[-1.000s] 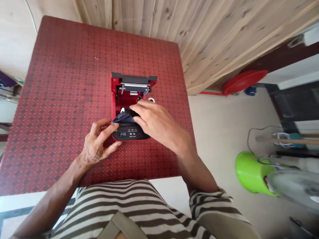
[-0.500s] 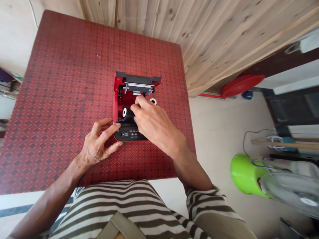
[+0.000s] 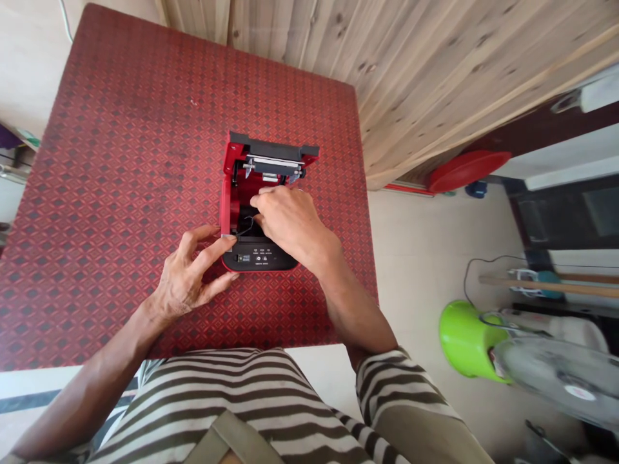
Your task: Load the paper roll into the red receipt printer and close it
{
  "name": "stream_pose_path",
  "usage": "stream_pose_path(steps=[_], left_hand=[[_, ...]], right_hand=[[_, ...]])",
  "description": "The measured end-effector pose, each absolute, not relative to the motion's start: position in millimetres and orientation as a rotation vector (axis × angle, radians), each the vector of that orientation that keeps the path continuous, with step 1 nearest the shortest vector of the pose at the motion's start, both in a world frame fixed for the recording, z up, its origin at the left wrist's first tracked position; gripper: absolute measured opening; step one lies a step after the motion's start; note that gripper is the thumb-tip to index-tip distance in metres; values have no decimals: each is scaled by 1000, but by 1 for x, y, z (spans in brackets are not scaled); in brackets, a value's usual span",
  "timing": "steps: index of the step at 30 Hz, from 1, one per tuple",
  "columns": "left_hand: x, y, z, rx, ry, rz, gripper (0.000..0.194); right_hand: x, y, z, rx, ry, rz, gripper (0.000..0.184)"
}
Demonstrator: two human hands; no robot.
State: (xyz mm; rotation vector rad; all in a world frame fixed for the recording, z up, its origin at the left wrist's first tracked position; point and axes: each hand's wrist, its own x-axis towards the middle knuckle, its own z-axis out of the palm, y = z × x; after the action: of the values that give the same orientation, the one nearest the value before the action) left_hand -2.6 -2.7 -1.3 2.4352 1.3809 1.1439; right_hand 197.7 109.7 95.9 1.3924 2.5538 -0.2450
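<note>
A small red printer with a black front panel stands in the middle of the red patterned table, its lid tipped up at the back. My right hand reaches into the open bay with fingers curled down over a dark roll, which is mostly hidden under the hand. A thin dark strip curls out of the bay beside the fingers. My left hand lies at the printer's front left corner, fingers spread, index fingertip resting on that corner.
A wooden plank wall rises behind the table. On the floor to the right are a red basin, a bright green plastic object and a fan. My striped shirt fills the bottom of the view.
My right hand has pushed the dark roll down into the printer's bay; its white core end no longer shows. My left hand has stayed at the front left corner.
</note>
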Motion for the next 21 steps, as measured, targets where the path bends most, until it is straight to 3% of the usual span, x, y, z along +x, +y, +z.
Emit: stream_pose_path(steps=[7,13,16,19,21], left_hand=[[-3,-2,-1,2456,1380,1132,64],[-2,-1,-1,2449,1390,1134,62],[-2,-1,-1,2455,1386,1158,64],[-3,0,0,2462,1375,1159,64],[-3,0,-1,2463,1362,1158,63]], right_hand=[[201,107,97,1433,2568,-312,34],[230,87,113,1190,2925,-777,54],[240,76,113,1070,3046,-845,45],[241,67,107,1186,3151,-713,25],[241,62,101,1296,3208,-617,22]])
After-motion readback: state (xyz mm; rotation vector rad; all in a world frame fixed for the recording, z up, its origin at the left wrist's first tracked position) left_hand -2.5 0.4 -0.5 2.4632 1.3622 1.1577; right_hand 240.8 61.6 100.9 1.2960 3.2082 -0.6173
